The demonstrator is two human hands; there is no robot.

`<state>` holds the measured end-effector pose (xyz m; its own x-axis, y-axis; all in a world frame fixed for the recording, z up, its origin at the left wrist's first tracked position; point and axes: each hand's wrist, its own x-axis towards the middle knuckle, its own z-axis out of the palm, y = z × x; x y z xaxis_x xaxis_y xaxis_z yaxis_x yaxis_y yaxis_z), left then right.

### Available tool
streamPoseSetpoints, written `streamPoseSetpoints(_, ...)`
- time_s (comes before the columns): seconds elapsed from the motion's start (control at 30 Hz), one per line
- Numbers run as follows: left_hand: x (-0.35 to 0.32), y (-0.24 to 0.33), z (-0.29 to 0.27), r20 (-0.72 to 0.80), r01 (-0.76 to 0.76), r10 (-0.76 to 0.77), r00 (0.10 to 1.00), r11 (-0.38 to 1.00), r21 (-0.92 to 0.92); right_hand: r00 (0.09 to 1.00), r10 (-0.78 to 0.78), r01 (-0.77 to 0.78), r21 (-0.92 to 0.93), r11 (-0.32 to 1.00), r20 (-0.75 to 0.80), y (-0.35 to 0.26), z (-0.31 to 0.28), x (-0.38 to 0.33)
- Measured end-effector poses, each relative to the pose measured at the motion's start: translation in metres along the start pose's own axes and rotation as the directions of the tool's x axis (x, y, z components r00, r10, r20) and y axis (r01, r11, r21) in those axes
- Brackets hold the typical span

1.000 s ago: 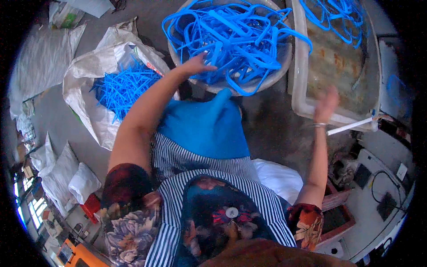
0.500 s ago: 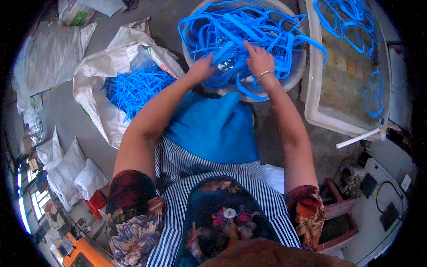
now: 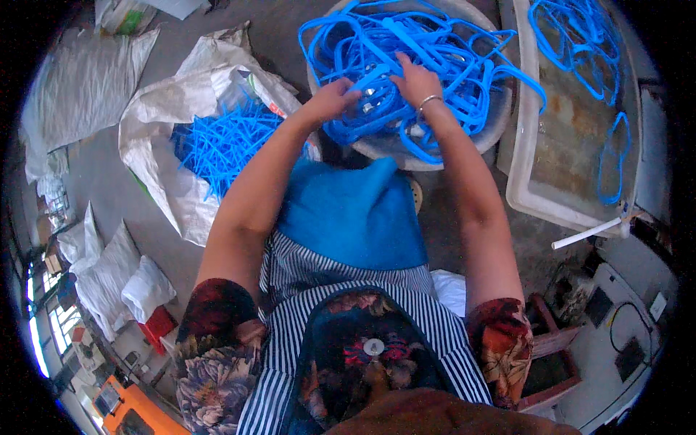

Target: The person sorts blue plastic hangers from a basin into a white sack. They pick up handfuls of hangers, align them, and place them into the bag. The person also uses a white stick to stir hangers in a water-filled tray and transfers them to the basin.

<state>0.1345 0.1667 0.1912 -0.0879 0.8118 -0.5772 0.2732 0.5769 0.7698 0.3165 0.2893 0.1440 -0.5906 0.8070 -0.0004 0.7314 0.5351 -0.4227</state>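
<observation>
My left hand [image 3: 330, 104] and right hand [image 3: 420, 85] reach into the blue strips [image 3: 399, 34], index finger stretched on the right; I cannot tell whether either hand's fingers grip one. The strips heap around my fingers in the basin [image 3: 499, 109]; left of them sits a sack [image 3: 148, 134], right a tub [image 3: 558, 138].

Left hand [image 3: 333, 100] and right hand [image 3: 418, 81] touch blue strips [image 3: 395, 36] toward the near edge of a round tub [image 3: 497, 110]; a blue loop [image 3: 602, 174] lies near a tray's [image 3: 554, 212] right edge, blue pieces [image 3: 225, 141] in a white sack [image 3: 145, 145].
</observation>
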Motion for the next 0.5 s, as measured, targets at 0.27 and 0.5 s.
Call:
streamPoseSetpoints(0.27, -0.045, 0.031, -0.01, 0.06, -0.087, 0.065, 0.996, 0.626, 0.775, 0.97, -0.227, 0.241, -0.276, 0.93, 0.083, 0.033, 0.049, -0.023)
streamPoseSetpoints(0.5, -0.073, -0.004, -0.053, -0.344, 0.008, 0.112, 0.932, 0.944, 0.329, 0.965, -0.224, 0.187, -0.248, 0.951, -0.132, 0.006, 0.033, -0.01)
